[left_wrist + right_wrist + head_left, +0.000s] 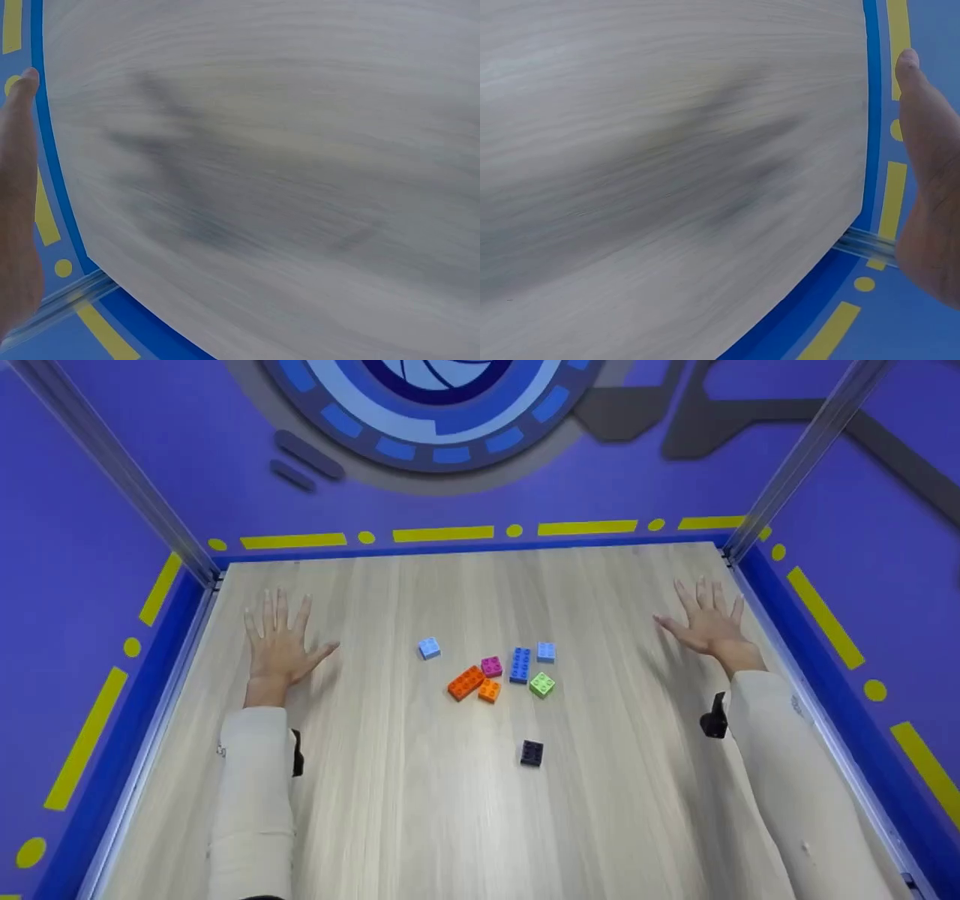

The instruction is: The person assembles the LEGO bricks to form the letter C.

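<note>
My left hand [279, 651] is spread over the left side of the table, fingers straight and nothing in it. On the far right, my right hand [709, 624] also has its fingers spread and holds nothing. Between them lie toy bricks: a light blue brick [429, 648], a long red-orange brick [466, 683], an orange brick [489, 691], a magenta brick [491, 666], a long blue brick [520, 665], a second light blue brick [546, 652] and a lime green brick [541, 685]. Nearer to me sits a black brick [532, 753]. Each wrist view catches part of a hand over bare wood grain.
The wood-grain table [420, 825] is bounded by a blue back wall [187, 450] and side walls with yellow markings. Metal posts [802, 457] stand at the back corners. A black strap piece [715, 718] sticks out at the right wrist.
</note>
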